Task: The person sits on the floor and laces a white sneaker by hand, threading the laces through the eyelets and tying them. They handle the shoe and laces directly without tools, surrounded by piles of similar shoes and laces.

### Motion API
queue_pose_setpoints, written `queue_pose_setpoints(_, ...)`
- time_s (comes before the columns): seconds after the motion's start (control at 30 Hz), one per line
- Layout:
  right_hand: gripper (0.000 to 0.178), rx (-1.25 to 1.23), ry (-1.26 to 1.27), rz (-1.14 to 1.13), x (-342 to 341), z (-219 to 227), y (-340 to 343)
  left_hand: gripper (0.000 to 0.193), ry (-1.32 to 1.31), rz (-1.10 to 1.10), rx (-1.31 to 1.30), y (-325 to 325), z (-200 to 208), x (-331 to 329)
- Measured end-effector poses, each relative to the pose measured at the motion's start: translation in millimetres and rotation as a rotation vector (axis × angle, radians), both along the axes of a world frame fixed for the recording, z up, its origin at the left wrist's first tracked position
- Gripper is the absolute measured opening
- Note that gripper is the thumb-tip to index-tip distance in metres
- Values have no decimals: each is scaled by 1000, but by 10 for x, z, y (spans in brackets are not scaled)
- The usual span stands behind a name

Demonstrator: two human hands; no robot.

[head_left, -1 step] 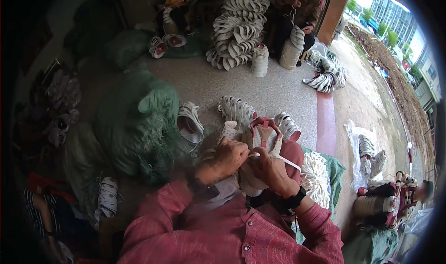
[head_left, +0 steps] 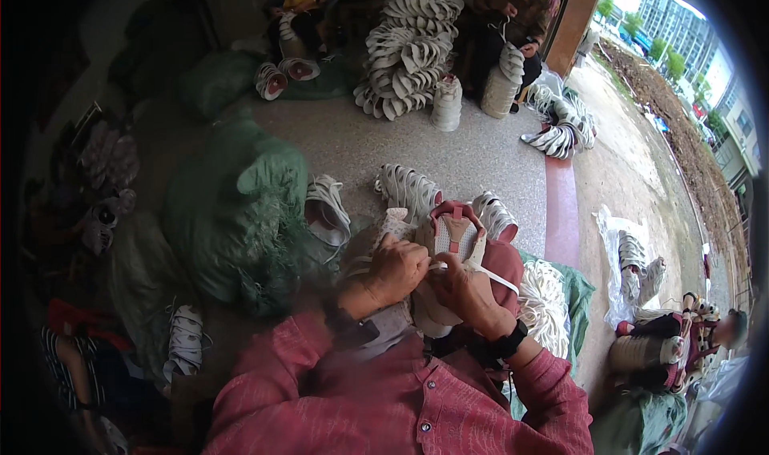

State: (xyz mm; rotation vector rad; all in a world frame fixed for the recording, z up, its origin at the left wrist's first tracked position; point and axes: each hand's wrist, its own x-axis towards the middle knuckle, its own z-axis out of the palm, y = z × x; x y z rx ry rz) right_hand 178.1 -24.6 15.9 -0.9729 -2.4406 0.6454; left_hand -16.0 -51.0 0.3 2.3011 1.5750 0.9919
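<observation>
On my lap lies a white and red shoe upper (head_left: 454, 235), its red-trimmed heel opening facing away from me. A white shoelace (head_left: 501, 279) runs across it and trails to the right. My right hand (head_left: 466, 293) is closed in a pinch on this lace, over the upper's laced part. Close beside it, my left hand (head_left: 400, 269) is curled into a fist at the lace, its fingertips partly hidden. Just beyond the fist a pale speckled piece (head_left: 393, 223) sticks up.
Rows of laced uppers (head_left: 407, 186) stand beyond my lap. Green sacks (head_left: 235, 207) bulk at left; a bundle of white laces (head_left: 543, 299) lies at right. At the back, two people work beside a tall upper stack (head_left: 412, 54). Another person (head_left: 697, 339) sits at far right.
</observation>
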Motion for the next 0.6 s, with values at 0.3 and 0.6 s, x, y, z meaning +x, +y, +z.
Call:
queue_pose_setpoints(0.3,39,142,35,11,-1,-37,-60,15,187,-81,94,154,276,-43)
queue_pose_setpoints(0.6,38,-46,-36,-95,15,-23,-95,33,212,-577,-360,591,575,-266)
